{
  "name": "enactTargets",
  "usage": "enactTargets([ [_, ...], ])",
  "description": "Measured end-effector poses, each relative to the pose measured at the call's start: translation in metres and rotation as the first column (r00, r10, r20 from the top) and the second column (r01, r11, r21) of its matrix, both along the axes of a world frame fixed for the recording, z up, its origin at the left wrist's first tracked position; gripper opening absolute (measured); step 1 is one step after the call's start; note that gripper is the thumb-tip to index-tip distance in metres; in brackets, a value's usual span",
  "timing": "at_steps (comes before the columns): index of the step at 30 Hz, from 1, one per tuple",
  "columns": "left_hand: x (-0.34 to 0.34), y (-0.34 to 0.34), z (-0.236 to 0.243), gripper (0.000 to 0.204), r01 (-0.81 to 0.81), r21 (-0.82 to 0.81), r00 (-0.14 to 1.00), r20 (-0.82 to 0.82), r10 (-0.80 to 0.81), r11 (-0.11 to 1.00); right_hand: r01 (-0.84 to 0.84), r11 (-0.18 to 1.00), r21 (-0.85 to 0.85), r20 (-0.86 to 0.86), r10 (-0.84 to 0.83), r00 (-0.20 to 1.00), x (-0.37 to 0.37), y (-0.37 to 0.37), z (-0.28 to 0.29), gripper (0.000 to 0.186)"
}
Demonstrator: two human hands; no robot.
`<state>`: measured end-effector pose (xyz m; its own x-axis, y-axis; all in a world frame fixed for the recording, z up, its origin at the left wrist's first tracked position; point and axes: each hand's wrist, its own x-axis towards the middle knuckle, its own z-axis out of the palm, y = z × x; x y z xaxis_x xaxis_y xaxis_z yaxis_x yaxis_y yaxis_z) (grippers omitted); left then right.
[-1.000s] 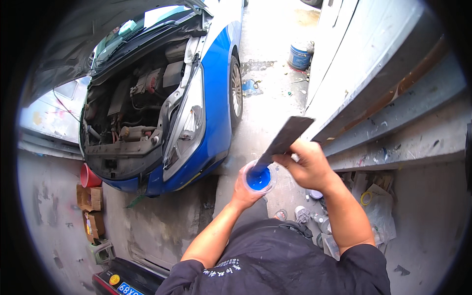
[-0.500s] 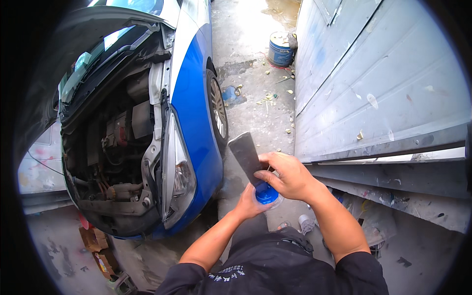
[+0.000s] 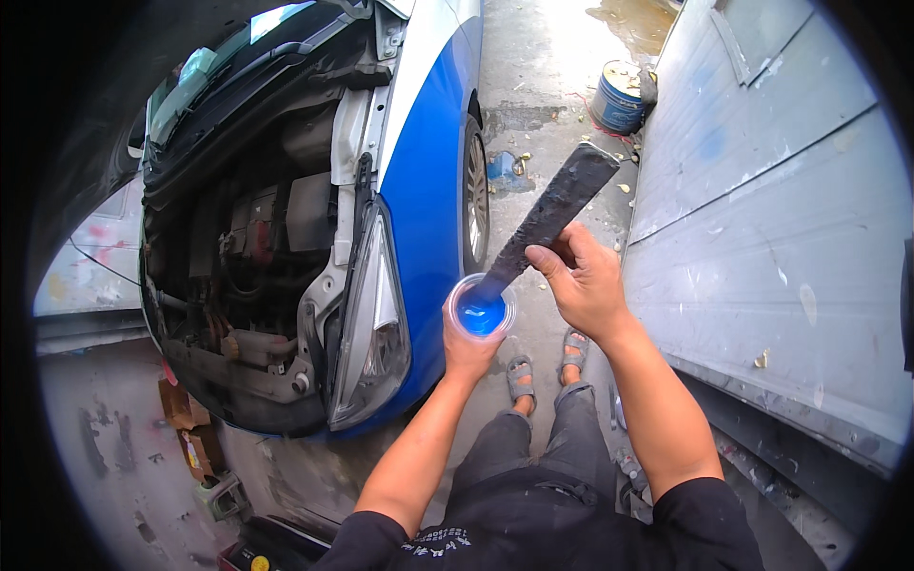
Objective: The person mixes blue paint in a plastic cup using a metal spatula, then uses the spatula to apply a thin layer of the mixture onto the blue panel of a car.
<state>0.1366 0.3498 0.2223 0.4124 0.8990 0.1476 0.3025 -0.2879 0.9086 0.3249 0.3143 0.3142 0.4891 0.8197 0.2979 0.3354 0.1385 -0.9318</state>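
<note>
My left hand point(image 3: 465, 356) is wrapped round a clear plastic cup point(image 3: 511, 317), which has blue paint point(image 3: 480, 318) in it. A long, flat, dark stirring stick point(image 3: 560, 202) stands in the cup, its lower end in the paint and its coated upper part leaning to the upper right. Partway up the stick, my right hand point(image 3: 588, 284) pinches it between thumb and fingers. Both hands are in front of my body, just right of the car's blue front fender point(image 3: 426, 209).
At the left, the car's engine bay point(image 3: 252, 247) lies open beside the headlight point(image 3: 371, 328). A grey paint-spotted metal panel point(image 3: 762, 209) runs along the right. Beyond my hands stands a blue drum point(image 3: 619, 100). Cardboard boxes point(image 3: 198, 443) sit at the lower left.
The stirring stick has swung from leaning upper left to leaning upper right. The view has shifted, so the car sits further right and my sandalled feet show below the cup.
</note>
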Motion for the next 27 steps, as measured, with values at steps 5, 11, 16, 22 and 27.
enactTargets([
  [5, 0.015, 0.039, -0.034, 0.074, -0.220, 0.062, 0.969, -0.106, 0.225, 0.974, -0.095, 0.995, -0.034, -0.231, 0.085, 0.969, 0.014, 0.069, -0.055, 0.014],
  [11, 0.045, 0.076, -0.065, 0.075, -0.472, 0.018, 0.871, -0.144, 0.470, 0.881, -0.284, 0.959, 0.008, -0.520, 0.246, 0.818, 0.058, 0.155, -0.100, 0.018],
  [16, 0.057, 0.096, -0.075, 0.076, -0.582, -0.059, 0.812, -0.088, 0.577, 0.811, -0.419, 0.906, 0.061, -0.601, 0.368, 0.710, 0.091, 0.207, -0.121, 0.018],
  [22, 0.065, 0.109, -0.078, 0.074, -0.650, -0.011, 0.760, -0.051, 0.648, 0.760, -0.514, 0.849, 0.121, -0.678, 0.449, 0.583, 0.101, 0.255, -0.130, 0.017],
  [27, 0.063, 0.118, -0.079, 0.080, -0.669, -0.001, 0.744, -0.003, 0.669, 0.744, -0.581, 0.803, 0.130, -0.693, 0.493, 0.526, 0.099, 0.282, -0.131, 0.017],
])
